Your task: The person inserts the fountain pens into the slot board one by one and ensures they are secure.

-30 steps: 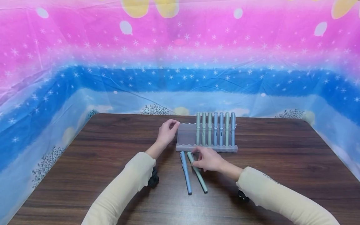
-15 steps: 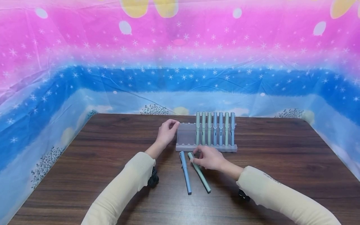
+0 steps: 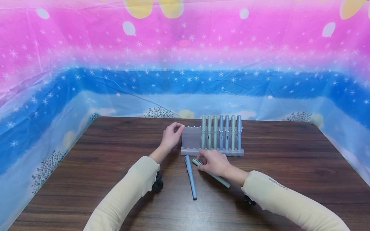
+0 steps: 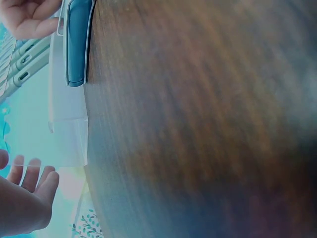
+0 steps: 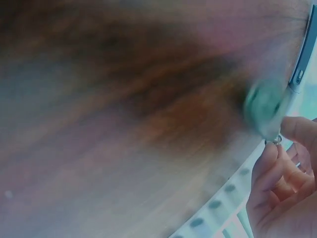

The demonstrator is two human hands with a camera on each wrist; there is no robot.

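Note:
The clear display rack [image 3: 191,138] stands mid-table, several green and blue pens [image 3: 221,123] upright in its slots toward the right. My left hand [image 3: 171,136] pinches the rack's upper left corner; in the left wrist view its fingers [image 4: 30,174] show at the clear panel's edge. In front of the rack, my right hand [image 3: 216,163] pinches a green pen [image 3: 221,180] near its clip end, between thumb and fingers. That pen slants out beneath the palm, its end pointing at the camera in the right wrist view. Left of it a blue pen [image 3: 191,181] lies on the table.
The dark wooden table [image 3: 115,199] reaches back to a pink and blue snowflake cloth [image 3: 185,64] hung around three sides. Slots in the left part of the rack hold no pens. Dark wrist cameras [image 3: 157,183] sit under both sleeves.
The green pen's lower end has swung to the right, under my right hand, as the hand's fingers closed on its clip end. The left hand, rack and blue pen have stayed put.

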